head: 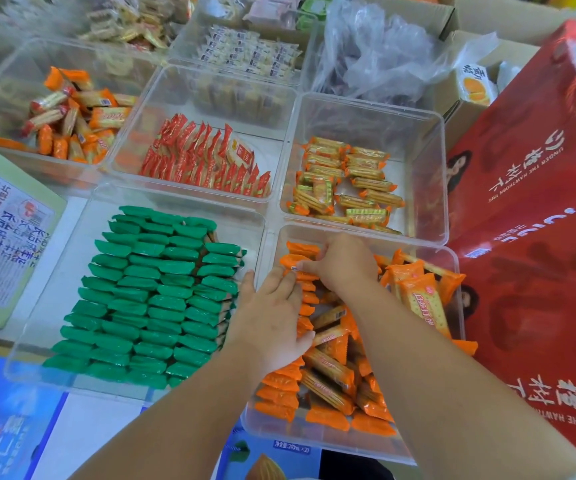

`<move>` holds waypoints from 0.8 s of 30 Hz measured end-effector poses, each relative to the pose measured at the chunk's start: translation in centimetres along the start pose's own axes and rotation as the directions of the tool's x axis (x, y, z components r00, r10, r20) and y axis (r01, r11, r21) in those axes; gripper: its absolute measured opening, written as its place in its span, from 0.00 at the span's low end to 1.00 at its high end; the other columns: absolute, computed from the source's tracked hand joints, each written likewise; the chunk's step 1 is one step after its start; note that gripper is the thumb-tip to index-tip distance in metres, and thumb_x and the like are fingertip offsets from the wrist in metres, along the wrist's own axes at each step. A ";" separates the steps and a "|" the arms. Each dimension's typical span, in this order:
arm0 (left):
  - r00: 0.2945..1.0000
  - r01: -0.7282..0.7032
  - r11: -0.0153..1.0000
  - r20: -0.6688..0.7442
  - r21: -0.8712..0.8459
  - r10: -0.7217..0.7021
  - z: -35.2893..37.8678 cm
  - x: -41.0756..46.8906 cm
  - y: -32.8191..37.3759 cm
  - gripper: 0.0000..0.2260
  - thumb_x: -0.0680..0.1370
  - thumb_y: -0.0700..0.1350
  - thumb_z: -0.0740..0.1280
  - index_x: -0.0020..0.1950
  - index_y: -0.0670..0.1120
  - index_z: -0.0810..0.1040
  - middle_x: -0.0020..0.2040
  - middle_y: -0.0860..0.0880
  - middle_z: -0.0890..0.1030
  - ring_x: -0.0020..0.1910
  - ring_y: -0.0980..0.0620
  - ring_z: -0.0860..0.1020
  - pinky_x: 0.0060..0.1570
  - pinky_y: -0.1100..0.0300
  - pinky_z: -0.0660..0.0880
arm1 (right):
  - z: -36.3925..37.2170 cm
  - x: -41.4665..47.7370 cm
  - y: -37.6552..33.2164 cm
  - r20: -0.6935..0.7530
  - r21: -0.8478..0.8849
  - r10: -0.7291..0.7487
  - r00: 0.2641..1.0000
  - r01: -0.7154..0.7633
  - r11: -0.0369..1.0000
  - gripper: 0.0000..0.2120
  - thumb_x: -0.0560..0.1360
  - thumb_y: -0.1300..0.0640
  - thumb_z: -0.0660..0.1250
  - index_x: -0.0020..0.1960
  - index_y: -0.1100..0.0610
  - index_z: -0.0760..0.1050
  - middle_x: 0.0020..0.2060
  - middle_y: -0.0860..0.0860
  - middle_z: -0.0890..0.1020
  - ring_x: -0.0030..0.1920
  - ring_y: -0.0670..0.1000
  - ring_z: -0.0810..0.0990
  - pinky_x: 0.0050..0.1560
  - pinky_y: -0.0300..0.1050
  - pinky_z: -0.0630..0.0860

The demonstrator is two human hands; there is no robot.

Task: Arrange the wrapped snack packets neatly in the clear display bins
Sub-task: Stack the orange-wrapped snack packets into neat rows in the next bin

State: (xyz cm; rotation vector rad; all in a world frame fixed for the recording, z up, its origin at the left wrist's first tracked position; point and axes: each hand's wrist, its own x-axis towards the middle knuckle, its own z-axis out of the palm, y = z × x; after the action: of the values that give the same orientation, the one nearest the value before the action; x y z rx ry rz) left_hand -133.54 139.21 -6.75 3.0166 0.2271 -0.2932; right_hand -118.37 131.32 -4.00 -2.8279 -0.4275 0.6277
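1. Orange snack packets (328,372) fill our near-right clear bin (331,441); a tidy row (277,396) lines its left wall, the rest lie jumbled rightward.
2. Our left hand (272,317) lies flat, fingers straight, bracing that row, likely so it cannot topple.
3. Our right hand (343,261) pinches one packet (291,263) at the far-left corner, seemingly slotting it in.

Plain green wrapped packets (161,292) at nine o'clock; orange wrapped packets (331,372) at five; white-lettered red cardboard carton (539,202) at three.
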 end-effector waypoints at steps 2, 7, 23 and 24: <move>1.000 0.003 1.000 0.002 -0.002 -0.003 0.0 0.0 0.0 0.39 0.75 0.70 0.56 0.79 0.48 0.63 0.81 0.49 0.58 0.79 0.48 0.48 0.73 0.34 0.44 | 0.3 0.1 -0.1 -0.019 -0.027 0.011 1.000 -0.011 1.000 0.23 0.65 0.33 0.76 0.40 0.52 0.78 0.37 0.49 0.81 0.42 0.53 0.81 0.36 0.45 0.75; 1.000 0.006 1.000 0.019 0.002 -0.007 -0.2 0.0 0.1 0.41 0.73 0.73 0.56 0.78 0.49 0.63 0.81 0.48 0.58 0.79 0.47 0.48 0.73 0.34 0.43 | 1.4 0.4 -0.2 -0.103 -0.136 -0.015 0.995 0.001 0.991 0.23 0.68 0.32 0.73 0.39 0.51 0.73 0.40 0.50 0.82 0.45 0.54 0.82 0.35 0.45 0.72; 0.993 -0.024 0.987 -0.116 -0.158 0.006 -1.4 -0.9 0.1 0.27 0.73 0.62 0.70 0.70 0.56 0.72 0.81 0.49 0.58 0.81 0.46 0.50 0.76 0.35 0.46 | 2.6 -8.0 0.8 0.226 0.947 0.143 0.964 -0.252 0.201 0.21 0.83 0.41 0.56 0.42 0.41 0.84 0.38 0.39 0.85 0.42 0.40 0.83 0.45 0.42 0.78; 0.985 -0.025 0.981 -0.171 -0.193 -0.008 -1.6 -1.3 0.2 0.26 0.73 0.57 0.71 0.70 0.54 0.74 0.80 0.47 0.61 0.80 0.45 0.54 0.76 0.36 0.50 | 2.8 -8.0 0.6 0.311 0.927 0.136 0.940 -0.332 0.176 0.20 0.83 0.40 0.56 0.48 0.45 0.85 0.43 0.42 0.87 0.47 0.43 0.84 0.48 0.45 0.78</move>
State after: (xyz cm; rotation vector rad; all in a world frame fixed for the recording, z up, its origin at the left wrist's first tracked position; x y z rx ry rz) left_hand -134.51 139.04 -4.87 2.8478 0.2411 -0.0079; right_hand -126.37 128.53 -3.59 -1.5347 0.3681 0.7885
